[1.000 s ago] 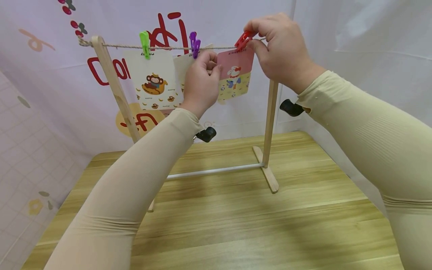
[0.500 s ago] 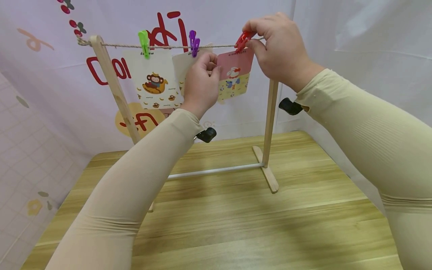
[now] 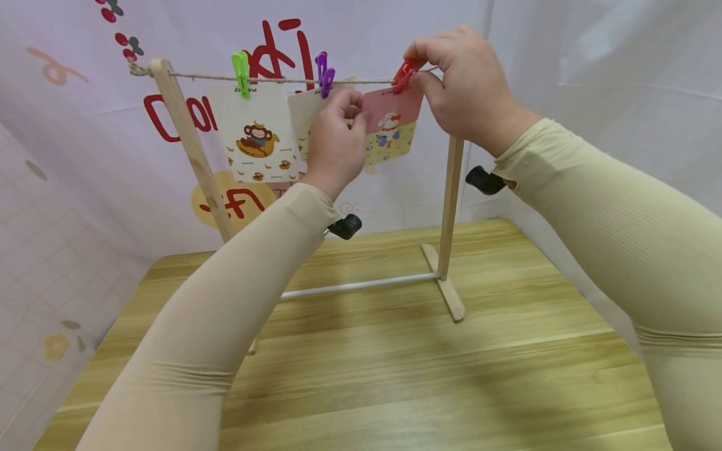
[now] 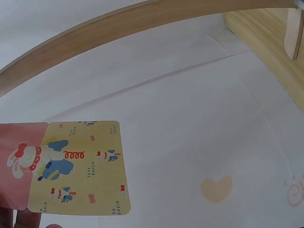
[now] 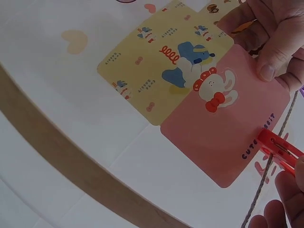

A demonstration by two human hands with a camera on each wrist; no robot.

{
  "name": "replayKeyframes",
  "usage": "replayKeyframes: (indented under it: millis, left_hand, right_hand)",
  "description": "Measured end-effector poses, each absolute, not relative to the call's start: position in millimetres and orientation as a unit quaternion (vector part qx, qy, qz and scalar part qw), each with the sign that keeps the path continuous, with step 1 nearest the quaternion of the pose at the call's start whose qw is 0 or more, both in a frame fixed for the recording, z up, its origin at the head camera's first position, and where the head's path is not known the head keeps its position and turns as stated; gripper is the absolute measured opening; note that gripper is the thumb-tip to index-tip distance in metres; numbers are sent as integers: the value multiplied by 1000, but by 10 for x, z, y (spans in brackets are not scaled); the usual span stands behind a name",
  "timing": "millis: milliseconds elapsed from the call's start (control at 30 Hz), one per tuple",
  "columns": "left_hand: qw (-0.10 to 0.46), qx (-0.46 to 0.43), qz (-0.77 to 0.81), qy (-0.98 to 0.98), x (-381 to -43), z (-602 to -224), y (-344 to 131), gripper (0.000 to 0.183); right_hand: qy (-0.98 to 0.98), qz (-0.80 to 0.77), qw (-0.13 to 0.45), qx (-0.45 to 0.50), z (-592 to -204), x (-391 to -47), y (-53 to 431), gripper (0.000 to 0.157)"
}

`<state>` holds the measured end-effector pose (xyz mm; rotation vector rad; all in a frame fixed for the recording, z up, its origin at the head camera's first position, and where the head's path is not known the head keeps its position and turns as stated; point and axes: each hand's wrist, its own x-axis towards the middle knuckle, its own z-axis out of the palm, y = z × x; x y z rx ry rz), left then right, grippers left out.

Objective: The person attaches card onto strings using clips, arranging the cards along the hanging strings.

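My left hand pinches the left edge of a pink-and-yellow rabbit card between thumb and fingers. The card hangs at the twine line. With thumb and index finger, my right hand grips a red clothespin at the card's top edge. In the right wrist view the tip of the clothespin overlaps the card's printed lettering, and the twine passes by it. Left of my left hand, a purple clothespin holds a partly hidden pale card. A green clothespin holds a monkey card.
The twine runs between two wooden posts, the left post and the right post, joined low down by a white bar. The stand is on a wood-grain table. Behind hangs a white printed cloth.
My right hand has come down slightly with the red clothespin, which now covers more of the card's top edge and lettering. My left hand keeps its hold on the card, almost unmoved.
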<state>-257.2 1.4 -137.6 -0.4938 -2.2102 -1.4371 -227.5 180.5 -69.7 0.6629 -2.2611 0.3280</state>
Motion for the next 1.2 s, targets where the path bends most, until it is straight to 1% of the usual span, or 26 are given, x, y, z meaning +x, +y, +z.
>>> replayKeyframes:
  millis: [567, 933, 1200]
  left_hand:
    - [233, -193, -527, -794, -2573, -1393, 7, 10]
    - [229, -192, -528, -795, -2559, -1394, 4, 11]
    - [229, -191, -524, -797, -2546, -1391, 1, 11]
  right_hand:
    - [-882, 123, 369, 266, -705, -2263, 1788, 20]
    - [-887, 126, 356, 267, -704, -2253, 1790, 20]
    - [-893, 125, 342, 265, -685, -2243, 1783, 23]
